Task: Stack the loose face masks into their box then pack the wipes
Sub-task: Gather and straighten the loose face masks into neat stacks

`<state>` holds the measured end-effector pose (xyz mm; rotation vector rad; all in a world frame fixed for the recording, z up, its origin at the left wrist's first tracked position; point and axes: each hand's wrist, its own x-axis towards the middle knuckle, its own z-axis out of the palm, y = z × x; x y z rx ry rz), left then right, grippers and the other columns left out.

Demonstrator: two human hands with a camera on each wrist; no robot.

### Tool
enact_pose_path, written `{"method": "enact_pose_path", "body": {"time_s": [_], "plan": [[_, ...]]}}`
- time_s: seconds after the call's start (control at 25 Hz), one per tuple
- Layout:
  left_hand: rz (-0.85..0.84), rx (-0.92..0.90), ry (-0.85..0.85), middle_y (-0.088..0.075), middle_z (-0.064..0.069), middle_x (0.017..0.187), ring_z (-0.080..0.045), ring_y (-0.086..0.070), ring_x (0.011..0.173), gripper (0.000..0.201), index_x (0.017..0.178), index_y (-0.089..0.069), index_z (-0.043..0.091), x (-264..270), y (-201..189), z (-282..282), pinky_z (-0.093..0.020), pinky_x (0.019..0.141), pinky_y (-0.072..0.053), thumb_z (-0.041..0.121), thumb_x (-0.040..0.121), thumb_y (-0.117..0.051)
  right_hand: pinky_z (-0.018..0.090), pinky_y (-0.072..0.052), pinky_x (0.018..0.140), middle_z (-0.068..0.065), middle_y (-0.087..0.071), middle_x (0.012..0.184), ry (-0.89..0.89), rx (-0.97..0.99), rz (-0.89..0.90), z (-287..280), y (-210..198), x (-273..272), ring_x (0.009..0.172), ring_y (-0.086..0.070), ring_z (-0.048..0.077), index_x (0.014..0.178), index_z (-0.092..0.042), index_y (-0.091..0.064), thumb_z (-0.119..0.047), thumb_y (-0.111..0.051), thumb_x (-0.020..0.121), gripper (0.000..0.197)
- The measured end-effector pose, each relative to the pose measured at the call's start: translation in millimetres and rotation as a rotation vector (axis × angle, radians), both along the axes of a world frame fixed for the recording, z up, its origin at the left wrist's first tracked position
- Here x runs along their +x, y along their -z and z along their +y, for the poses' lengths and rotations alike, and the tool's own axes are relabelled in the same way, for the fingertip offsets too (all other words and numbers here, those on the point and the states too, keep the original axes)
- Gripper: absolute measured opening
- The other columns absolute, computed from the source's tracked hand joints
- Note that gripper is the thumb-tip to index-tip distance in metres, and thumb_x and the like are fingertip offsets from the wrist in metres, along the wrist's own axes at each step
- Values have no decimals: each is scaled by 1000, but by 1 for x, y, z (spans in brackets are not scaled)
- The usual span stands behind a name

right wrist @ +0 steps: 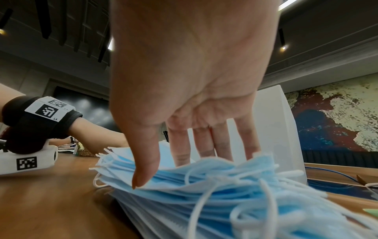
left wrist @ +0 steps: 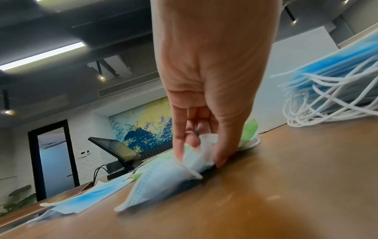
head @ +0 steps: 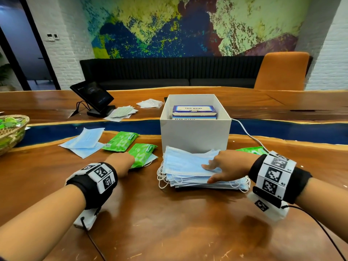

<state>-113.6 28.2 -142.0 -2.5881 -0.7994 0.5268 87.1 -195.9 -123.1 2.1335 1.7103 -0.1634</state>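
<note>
A stack of blue face masks [head: 186,169] [right wrist: 204,187] lies on the table right in front of an open white box [head: 195,132]. Inside that box sit face mask boxes [head: 194,110]. My right hand [head: 216,170] [right wrist: 184,165] rests on the stack with straight, spread fingers. My left hand [head: 122,162] [left wrist: 200,158] reaches to a green wipes pack [head: 143,154] and pinches a loose blue mask [left wrist: 161,179] lying at the pack's near edge. A second wipes pack [head: 120,141] lies further left, a third [head: 252,150] right of the box.
More loose masks [head: 84,142] lie at the left. Wrapped masks [head: 122,113] and a tablet on a stand [head: 92,98] sit behind them. A wicker basket [head: 11,132] is at the far left edge. A white cable [head: 248,134] runs from behind the box's right side.
</note>
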Motion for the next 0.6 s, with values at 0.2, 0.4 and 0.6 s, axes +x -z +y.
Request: {"method": "enact_pose_path", "body": {"time_s": [0.2, 0.4, 0.6], "plan": [[-194, 62, 54, -55, -11, 122, -26, -52, 114, 25, 115, -56, 6, 9, -14, -10, -33, 87, -47, 12, 94, -44, 35, -42, 102, 6, -55, 135, 24, 31, 40, -2, 1, 0, 118, -52, 24, 143, -29, -38, -63, -38, 89, 64], [-360, 279, 203, -53, -6, 112, -24, -45, 108, 24, 109, -59, 12, 17, -48, -21, -30, 83, -36, 19, 92, -43, 32, -42, 102, 0, -54, 137, 55, 101, 78, -4, -5, -5, 122, -50, 21, 139, -32, -43, -65, -37, 88, 61], [-741, 415, 393, -57, -13, 84, -32, -52, 84, 13, 79, -64, 4, 15, -86, -34, -38, 73, -39, 15, 77, -59, 31, -40, 97, -1, -58, 132, 46, 258, -7, -5, -12, -17, 118, -53, 24, 134, -32, -49, -65, -35, 88, 58]]}}
